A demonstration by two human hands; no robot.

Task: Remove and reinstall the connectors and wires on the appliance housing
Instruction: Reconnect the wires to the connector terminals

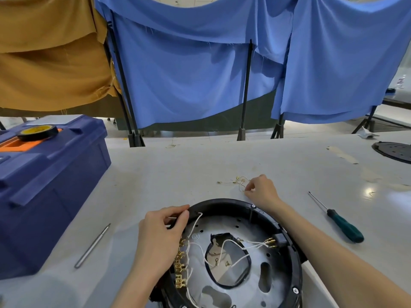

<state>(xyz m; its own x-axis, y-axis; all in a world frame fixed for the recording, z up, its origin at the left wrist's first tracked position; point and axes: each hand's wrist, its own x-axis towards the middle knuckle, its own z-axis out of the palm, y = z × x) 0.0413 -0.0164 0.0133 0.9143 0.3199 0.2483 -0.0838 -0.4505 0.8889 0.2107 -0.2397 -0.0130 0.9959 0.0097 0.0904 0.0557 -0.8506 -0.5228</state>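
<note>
The round black plastic appliance housing [222,202] lies open-side up at the near edge of the pale grey tabletop [178,170], about midway along it. The left hand [162,232] grips the housing's far-left rim, fingers curled over the edge beside a white wire that rises there. Below that hand a row of brass connectors [180,270] lines the left inner wall, and white wires [233,243] loop across the grey metal plate toward the right wall.

The right hand [262,192] reaches past the far rim and pinches, fingertips drawn together, at the thin pale loose wires with small brass terminals [238,182], which lie tangled on the tabletop just beyond the housing.

The step looks like picking up a removed wire to refit it. It would go best by lifting one strand free by its terminal rather than dragging the whole tangle, while the left hand braces the housing against sliding. The terminal should then be pushed straight onto its tab, not at an angle, since such thin brass probably bends easily. A green-handled screwdriver [344,227] lies toward the right edge, well apart.
</note>
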